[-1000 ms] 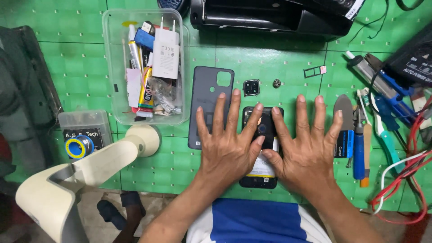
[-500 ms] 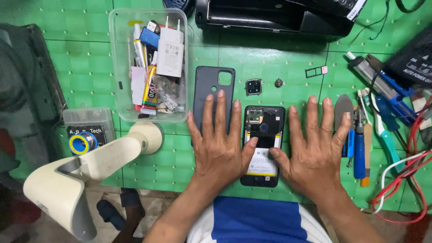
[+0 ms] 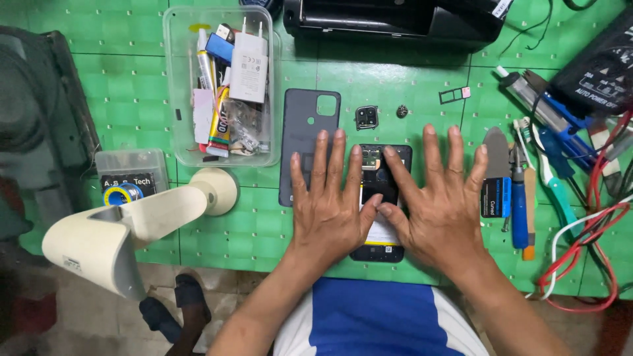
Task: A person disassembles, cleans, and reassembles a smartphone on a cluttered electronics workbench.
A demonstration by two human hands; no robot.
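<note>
An opened black phone (image 3: 379, 184) lies back-up on the green mat (image 3: 250, 224), its insides and a white and yellow battery showing. My left hand (image 3: 330, 201) lies flat with fingers spread, partly over the phone's left edge and over the grey back cover (image 3: 304, 142) beside it. My right hand (image 3: 438, 201) lies flat on the phone's right side, fingers spread; its thumb meets my left thumb over the battery. A small black camera module (image 3: 366, 117) and a tiny dark part (image 3: 402, 111) rest just beyond the phone.
A clear plastic box (image 3: 221, 86) with a white charger and small items stands at upper left. A cream lamp (image 3: 125, 227) reaches in from the left, near a small case with a solder roll (image 3: 125, 188). Hand tools (image 3: 521, 191) and cables (image 3: 587, 244) lie at right; a SIM tray (image 3: 452, 95) farther back.
Both hands slid slightly apart and downward, uncovering more of the phone's upper part. The view also shifted a little.
</note>
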